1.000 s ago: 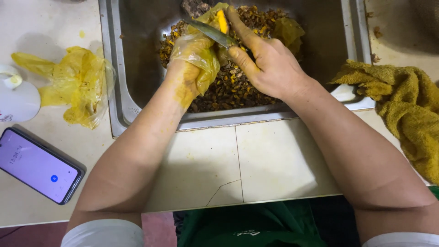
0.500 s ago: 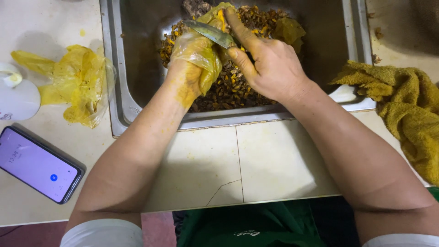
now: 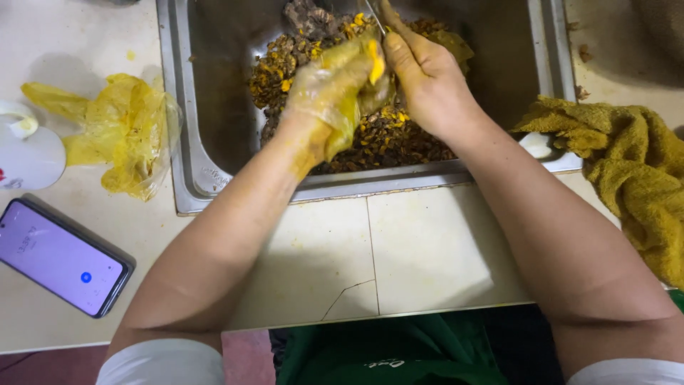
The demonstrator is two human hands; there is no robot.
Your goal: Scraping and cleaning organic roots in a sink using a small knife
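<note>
Head view: over a steel sink (image 3: 182, 128), my left hand (image 3: 331, 96), sheathed in a thin, yellow-stained plastic glove, was curled around a small bright-yellow root piece (image 3: 375, 65), pinching it between thumb and fingertips. My right hand (image 3: 427, 82), bare, was closed in a fist on the handle of a knife (image 3: 373, 16), of which only a thin sliver of blade showed above the knuckles, right by the root. Both hands met above a heap of dark peelings and orange scraps (image 3: 385, 139) that filled the near part of the sink.

I judged the root piece light, firm and small, its cut face wet and likely slippery against the slick glove; a grip across its uncut sides, close to the fingertips and clear of the blade's edge, looked the safest hold. It seemed to stain whatever it touched.

On the tiled counter (image 3: 427, 249) to the left lay a crumpled yellow plastic bag (image 3: 128, 132), a white lid (image 3: 28, 153) and a phone (image 3: 60, 257) with its screen lit. To the right, a stained yellow towel (image 3: 634, 178) was bunched beside the sink's rim.
</note>
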